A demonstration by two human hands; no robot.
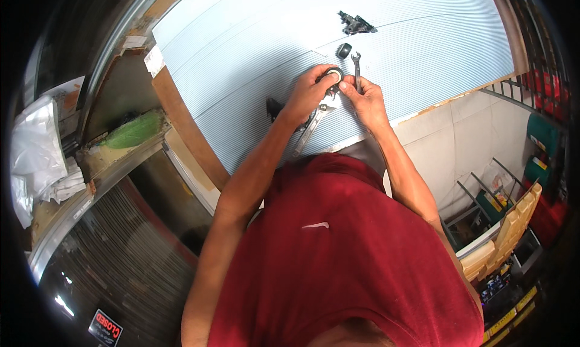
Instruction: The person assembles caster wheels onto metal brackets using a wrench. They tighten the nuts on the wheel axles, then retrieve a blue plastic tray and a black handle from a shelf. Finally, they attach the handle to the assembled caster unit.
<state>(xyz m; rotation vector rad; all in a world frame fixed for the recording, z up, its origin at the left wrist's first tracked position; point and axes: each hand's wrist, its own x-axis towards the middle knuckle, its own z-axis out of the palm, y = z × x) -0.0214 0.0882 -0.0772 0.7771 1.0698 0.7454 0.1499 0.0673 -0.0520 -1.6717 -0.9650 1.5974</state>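
We angle our left forearm (260,159) and right forearm (403,165) inward; our left hand (307,94) and right hand (368,104) are curled, thumbs (346,89) close together.

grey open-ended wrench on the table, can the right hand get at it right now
Likely yes: the grey wrench lies right by the right hand, its open end uncovered. That hand is busy at the black-rimmed wheel, though, so may need to come free first.

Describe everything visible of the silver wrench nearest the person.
The silver wrench looks like metal, with a wide head and a long handle. It lies slanted on the ribbed, blue table, head forward and rightward, handle end near the front edge. Neither the left hand nor the right hand grips it.
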